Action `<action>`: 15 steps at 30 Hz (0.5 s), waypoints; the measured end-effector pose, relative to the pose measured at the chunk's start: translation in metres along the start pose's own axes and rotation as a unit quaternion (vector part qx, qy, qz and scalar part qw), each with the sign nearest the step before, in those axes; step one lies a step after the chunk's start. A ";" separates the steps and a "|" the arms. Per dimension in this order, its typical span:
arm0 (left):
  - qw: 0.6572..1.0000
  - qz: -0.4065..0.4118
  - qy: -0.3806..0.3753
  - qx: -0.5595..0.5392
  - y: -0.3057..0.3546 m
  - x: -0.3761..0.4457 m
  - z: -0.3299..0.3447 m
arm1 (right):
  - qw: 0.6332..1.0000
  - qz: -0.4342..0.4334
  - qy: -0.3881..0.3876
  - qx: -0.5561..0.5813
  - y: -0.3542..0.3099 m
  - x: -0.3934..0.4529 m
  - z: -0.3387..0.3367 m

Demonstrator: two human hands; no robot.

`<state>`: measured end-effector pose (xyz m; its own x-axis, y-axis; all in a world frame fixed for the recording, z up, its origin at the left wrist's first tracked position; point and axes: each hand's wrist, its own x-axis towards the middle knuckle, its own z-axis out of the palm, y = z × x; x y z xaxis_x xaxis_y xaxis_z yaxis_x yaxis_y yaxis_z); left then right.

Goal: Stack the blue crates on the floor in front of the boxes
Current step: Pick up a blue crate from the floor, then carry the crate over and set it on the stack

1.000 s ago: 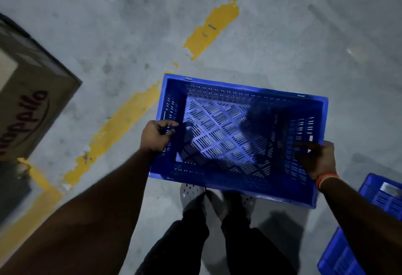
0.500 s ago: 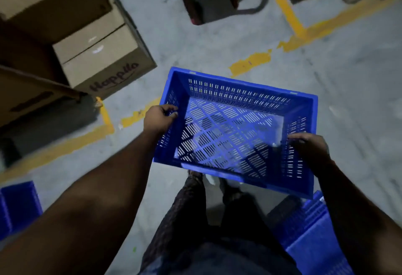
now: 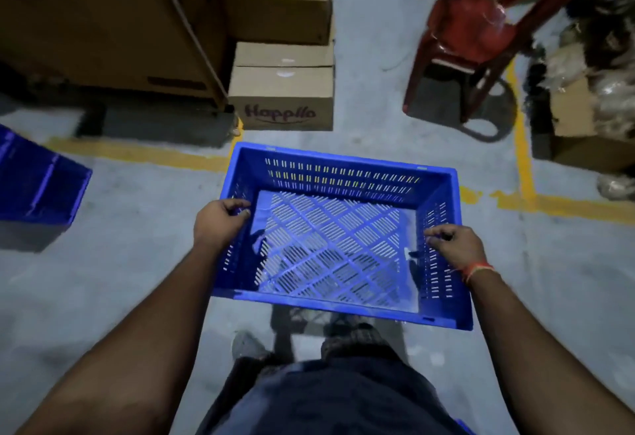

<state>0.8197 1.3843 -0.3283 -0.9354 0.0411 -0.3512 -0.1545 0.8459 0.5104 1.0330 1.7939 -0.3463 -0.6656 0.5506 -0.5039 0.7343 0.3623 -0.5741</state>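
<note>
Crate (image 3: 340, 235): held above the floor (image 3: 137, 262), empty, open side up, near the boxes (image 3: 281, 91) (one printed "Happilo").
Left hand (image 3: 220, 223): fingers curled over left rim.
Right hand (image 3: 455, 245): grasping right rim.
Second crate (image 3: 37, 183): far left, on floor.

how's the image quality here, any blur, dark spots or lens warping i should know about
Head view: dim overall, with the upper left cardboard boxes and the forearms nearly black. The blue crate is the brightest thing, with pale glare on its slatted floor. The second blue crate at the left edge is smeared by motion blur. The yellow floor line bows from wide-angle distortion. The Happilo box print stays readable.
</note>
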 end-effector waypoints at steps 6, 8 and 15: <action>0.989 -0.098 0.062 -0.087 -0.111 -0.036 -0.064 | 0.994 -0.070 -0.047 -0.075 -0.097 -0.015 0.060; 0.983 -0.119 0.085 -0.107 -0.149 -0.048 -0.088 | 0.989 -0.102 -0.055 -0.093 -0.133 -0.027 0.086; 0.950 -0.209 0.163 -0.166 -0.293 -0.106 -0.176 | 0.961 -0.196 -0.106 -0.163 -0.264 -0.081 0.207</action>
<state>0.9081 1.0386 -0.3023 -0.8105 -0.4743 -0.3436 -0.5753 0.5349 0.6188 0.8652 1.4984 -0.2874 -0.8865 0.1703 -0.4303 0.4012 0.7461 -0.5313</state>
